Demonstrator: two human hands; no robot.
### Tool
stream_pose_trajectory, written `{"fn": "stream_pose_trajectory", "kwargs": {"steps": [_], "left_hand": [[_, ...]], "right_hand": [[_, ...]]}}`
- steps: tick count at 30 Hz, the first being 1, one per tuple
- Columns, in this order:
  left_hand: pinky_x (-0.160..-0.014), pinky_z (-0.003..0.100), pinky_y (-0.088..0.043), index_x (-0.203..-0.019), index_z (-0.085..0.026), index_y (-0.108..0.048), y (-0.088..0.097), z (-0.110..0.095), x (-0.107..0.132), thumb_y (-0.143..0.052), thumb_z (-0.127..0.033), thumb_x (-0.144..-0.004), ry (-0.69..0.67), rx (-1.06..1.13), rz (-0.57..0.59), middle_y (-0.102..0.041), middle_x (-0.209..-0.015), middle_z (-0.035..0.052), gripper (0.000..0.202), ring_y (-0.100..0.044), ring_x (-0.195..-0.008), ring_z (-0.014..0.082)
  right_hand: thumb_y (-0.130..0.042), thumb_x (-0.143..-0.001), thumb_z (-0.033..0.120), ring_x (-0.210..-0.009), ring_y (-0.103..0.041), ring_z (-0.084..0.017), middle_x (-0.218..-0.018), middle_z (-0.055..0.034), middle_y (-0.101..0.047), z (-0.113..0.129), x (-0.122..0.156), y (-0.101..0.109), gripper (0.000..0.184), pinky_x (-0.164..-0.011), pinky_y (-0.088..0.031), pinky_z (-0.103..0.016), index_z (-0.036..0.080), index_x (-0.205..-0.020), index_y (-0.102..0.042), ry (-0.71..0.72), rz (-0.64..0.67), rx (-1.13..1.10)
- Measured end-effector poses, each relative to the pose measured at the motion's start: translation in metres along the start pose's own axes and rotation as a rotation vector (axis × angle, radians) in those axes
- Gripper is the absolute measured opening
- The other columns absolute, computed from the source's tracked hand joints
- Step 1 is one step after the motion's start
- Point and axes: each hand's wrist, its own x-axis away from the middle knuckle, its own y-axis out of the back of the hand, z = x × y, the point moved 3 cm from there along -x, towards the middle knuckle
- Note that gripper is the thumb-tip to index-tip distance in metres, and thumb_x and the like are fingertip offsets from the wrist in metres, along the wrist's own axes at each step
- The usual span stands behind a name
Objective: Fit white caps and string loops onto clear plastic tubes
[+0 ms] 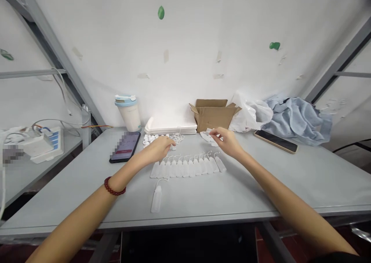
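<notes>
My left hand [160,148] is closed in a pinch at the small white parts [149,139] and thin white loops [179,138]; what its fingertips hold, if anything, is too small to make out. At a low pile of flat white translucent pieces [206,136], my right hand [228,140] has its fingers curled and tips close together, their contents unclear. Between and below my hands lies a tight row of several translucent white plastic tubes [189,168], each with a thin cord at its top. One similar tube [156,200] lies apart, nearer the table's front edge.
Along the back of the grey table [232,201] stand a lidded cup [129,114], a stack of white sheets [172,125], an open cardboard box [215,118], a white plastic bag [247,114] and blue cloth [298,118]. Phones lie left [125,147] and right [276,140].
</notes>
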Motion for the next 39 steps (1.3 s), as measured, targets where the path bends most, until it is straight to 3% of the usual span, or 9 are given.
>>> {"fn": "stream_pose_trajectory", "kwargs": {"steps": [3,7,13,18,22,26,34,39], "left_hand": [[-0.087,0.035,-0.049,-0.108,-0.015,-0.069,-0.016,0.0,-0.006,-0.035,-0.002,-0.082,0.0,-0.027,0.018,-0.067,-0.101,0.0124,0.045,-0.062,-0.099,0.0239],[-0.087,0.035,-0.048,-0.112,-0.016,-0.067,-0.027,0.006,0.001,-0.037,0.0,-0.077,0.036,-0.01,-0.029,-0.065,-0.103,0.0115,0.049,-0.059,-0.105,0.0255],[-0.085,0.035,-0.048,-0.116,-0.015,-0.064,-0.034,0.009,0.006,-0.039,0.002,-0.072,0.037,0.0,-0.032,-0.064,-0.102,0.0122,0.054,-0.058,-0.102,0.0273],[-0.088,0.034,-0.047,-0.118,-0.013,-0.062,-0.038,0.008,0.005,-0.036,0.005,-0.072,0.033,-0.048,0.024,-0.063,-0.108,0.0125,0.056,-0.057,-0.105,0.0255],[-0.095,0.036,-0.043,-0.12,-0.011,-0.06,-0.038,0.009,0.006,-0.034,0.006,-0.074,0.038,-0.056,0.049,-0.061,-0.116,0.0135,0.056,-0.055,-0.11,0.0254],[-0.092,0.037,-0.045,-0.12,-0.014,-0.061,-0.037,0.008,0.007,-0.036,0.005,-0.073,0.044,-0.044,0.044,-0.063,-0.113,0.0127,0.056,-0.056,-0.107,0.0263],[-0.091,0.035,-0.047,-0.103,-0.016,-0.068,-0.04,0.009,0.007,-0.036,0.005,-0.073,0.022,-0.035,0.03,-0.063,-0.112,0.011,0.048,-0.057,-0.107,0.0248],[-0.093,0.039,-0.048,-0.101,-0.016,-0.069,-0.037,0.011,0.005,-0.036,0.001,-0.074,0.015,0.007,-0.03,-0.066,-0.111,0.0108,0.046,-0.059,-0.105,0.0254]], "right_hand": [[-0.053,-0.08,0.016,-0.071,-0.066,-0.02,-0.08,-0.0078,-0.073,-0.034,-0.003,-0.001,0.013,-0.063,-0.051,-0.032,0.017,-0.077,-0.066,-0.058,-0.063,0.054],[-0.054,-0.077,0.014,-0.073,-0.067,-0.02,-0.081,-0.0072,-0.074,-0.05,0.001,0.001,0.014,-0.066,-0.052,-0.032,0.018,-0.077,-0.067,-0.015,-0.008,0.118],[-0.051,-0.069,0.001,-0.084,-0.066,-0.023,-0.087,-0.0061,-0.074,-0.053,0.004,0.001,0.026,-0.079,-0.05,-0.035,0.018,-0.078,-0.069,0.044,0.158,0.267],[-0.054,-0.069,0.0,-0.09,-0.065,-0.025,-0.091,-0.0068,-0.074,-0.056,0.007,-0.004,0.027,-0.082,-0.048,-0.035,0.017,-0.082,-0.07,0.043,0.235,0.336],[-0.056,-0.069,0.0,-0.094,-0.065,-0.025,-0.095,-0.0078,-0.073,-0.057,0.009,-0.007,0.028,-0.086,-0.047,-0.035,0.016,-0.086,-0.07,0.035,0.258,0.361],[-0.056,-0.071,0.0,-0.097,-0.064,-0.025,-0.1,-0.0088,-0.073,-0.056,0.009,-0.009,0.028,-0.087,-0.046,-0.035,0.015,-0.09,-0.071,0.015,0.273,0.374],[-0.058,-0.073,0.001,-0.099,-0.064,-0.025,-0.104,-0.0113,-0.072,-0.047,0.009,-0.01,0.03,-0.088,-0.047,-0.032,0.013,-0.096,-0.071,-0.063,0.347,0.377],[-0.059,-0.073,0.004,-0.098,-0.064,-0.026,-0.102,-0.0125,-0.072,-0.05,0.01,-0.011,0.028,-0.084,-0.049,-0.035,0.013,-0.097,-0.069,-0.049,0.289,0.354]]}}
